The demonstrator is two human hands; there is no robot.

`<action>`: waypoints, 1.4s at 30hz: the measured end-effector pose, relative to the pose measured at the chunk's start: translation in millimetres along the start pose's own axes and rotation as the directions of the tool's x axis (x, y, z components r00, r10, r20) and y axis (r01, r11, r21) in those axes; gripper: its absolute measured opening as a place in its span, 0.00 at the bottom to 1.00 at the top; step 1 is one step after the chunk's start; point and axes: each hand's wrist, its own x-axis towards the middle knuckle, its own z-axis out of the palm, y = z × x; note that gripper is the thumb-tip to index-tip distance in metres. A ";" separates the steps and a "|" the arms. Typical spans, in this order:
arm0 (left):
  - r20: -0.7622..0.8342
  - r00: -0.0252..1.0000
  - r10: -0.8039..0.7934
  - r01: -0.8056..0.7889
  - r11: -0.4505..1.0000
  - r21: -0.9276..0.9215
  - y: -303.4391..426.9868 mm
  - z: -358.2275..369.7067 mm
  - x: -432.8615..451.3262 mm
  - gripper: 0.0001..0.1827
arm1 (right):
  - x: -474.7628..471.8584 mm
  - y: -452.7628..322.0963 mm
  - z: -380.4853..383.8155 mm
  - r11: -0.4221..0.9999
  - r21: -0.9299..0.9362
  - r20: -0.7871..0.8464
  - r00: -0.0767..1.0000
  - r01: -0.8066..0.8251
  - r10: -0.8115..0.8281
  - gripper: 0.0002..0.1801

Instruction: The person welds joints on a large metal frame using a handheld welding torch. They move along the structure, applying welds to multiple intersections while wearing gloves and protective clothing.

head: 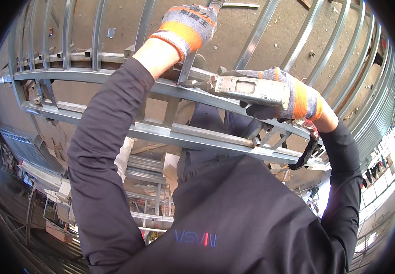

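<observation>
My left hand (192, 29), in a grey and orange knit glove, is closed around an upright square steel tube (186, 70) near the top centre. The tube's lower end meets a long steel rail (170, 88) of a barred frame. My right hand (295, 89), gloved alike, holds a worn, whitish power tool, apparently a hand-held welding gun (252, 89). Its dark nozzle points left and lies at the joint of tube and rail. A cable wrapped in red and black (308, 150) hangs behind my right wrist. The glove hides part of the tool's grip.
More steel bars (257, 34) of the frame span the upper view. A second rail (197, 139) crosses before my body. Stacked steel profiles (375, 116) lie at right, and a bundle of metal sections (33, 147) at left. Small scraps lie on the floor (235, 20).
</observation>
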 end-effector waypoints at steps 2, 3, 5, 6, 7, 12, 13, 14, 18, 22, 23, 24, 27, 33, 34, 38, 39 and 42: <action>-0.015 1.000 0.014 -0.014 1.000 -0.011 -0.6 1.2 2.0 0.24 | -0.5 1.6 -0.1 1.000 0.018 0.014 1.000 -0.013 0.013 0.37; -0.027 0.999 0.019 -0.019 1.000 -0.013 -0.7 1.7 3.3 0.25 | -1.3 2.2 -0.7 0.999 0.023 0.016 1.000 0.025 -0.026 0.37; -0.060 0.998 0.029 -0.032 0.999 -0.037 -1.4 2.8 3.0 0.29 | 0.7 4.6 0.6 0.999 -0.020 -0.004 0.999 0.041 -0.041 0.37; -0.076 0.997 0.035 -0.038 0.998 -0.049 -1.6 3.4 2.8 0.31 | 1.4 5.2 1.5 0.996 -0.039 -0.019 0.997 0.076 -0.077 0.36; -0.065 0.997 0.030 -0.032 0.999 -0.040 -2.0 3.8 2.3 0.29 | 2.6 5.6 2.2 0.998 -0.029 -0.015 0.998 0.060 -0.060 0.36; 0.035 0.993 0.109 -0.113 0.983 0.143 -3.1 4.1 2.9 0.21 | 2.6 -1.7 1.7 0.986 -0.030 0.049 0.985 -0.161 0.163 0.36; 0.020 0.995 0.095 -0.097 0.988 0.122 -3.1 3.9 2.9 0.19 | 1.4 -4.4 1.1 0.975 -0.012 0.053 0.974 -0.221 0.222 0.36; 0.005 0.997 0.082 -0.082 0.991 0.102 -3.2 3.8 3.0 0.18 | -0.3 -7.3 1.7 0.955 0.008 0.051 0.954 -0.296 0.295 0.36; -0.010 0.997 0.074 -0.074 0.997 0.039 -2.9 5.2 3.0 0.18 | -2.5 -11.8 0.7 0.957 0.054 0.060 0.957 -0.287 0.283 0.36; -0.020 0.999 0.025 -0.027 0.994 -0.108 -4.0 8.7 2.8 0.18 | -0.2 -8.4 2.5 0.955 0.001 0.067 0.953 -0.296 0.295 0.37; -0.047 0.998 0.043 -0.048 0.992 -0.117 -4.7 9.7 1.8 0.19 | 0.4 -7.5 4.0 0.963 -0.029 0.043 0.962 -0.268 0.269 0.37; -0.077 0.995 0.059 -0.068 0.990 -0.123 -5.2 10.0 1.6 0.20 | 0.6 -7.1 4.5 0.968 -0.038 0.036 0.967 -0.250 0.251 0.38; -0.141 0.987 0.080 -0.099 0.985 -0.139 -5.2 9.5 0.2 0.22 | -0.1 -8.1 4.6 0.980 -0.052 0.014 0.981 -0.191 0.192 0.38; 0.036 0.999 -0.036 0.040 0.993 -0.110 -2.0 1.7 1.6 0.25 | 0.6 -9.2 3.6 0.986 0.014 0.029 0.986 -0.164 0.163 0.36; 0.038 0.999 -0.030 0.034 0.994 -0.107 -2.1 0.7 1.8 0.24 | 1.5 -7.8 5.5 0.989 0.036 0.006 0.989 -0.145 0.144 0.34; 0.027 1.000 -0.013 0.016 0.994 -0.108 -3.4 -0.5 3.8 0.24 | -0.9 -0.5 7.3 0.990 0.028 -0.047 0.990 -0.135 0.136 0.29; 0.020 1.000 -0.012 0.014 0.994 -0.112 -3.8 -0.1 3.9 0.24 | -2.9 1.6 6.2 0.988 0.014 -0.043 0.987 -0.152 0.153 0.28; -0.019 1.000 -0.011 0.009 0.992 -0.129 -4.5 1.5 2.8 0.23 | -9.4 9.7 0.6 0.993 -0.100 0.042 0.997 -0.064 0.069 0.35</action>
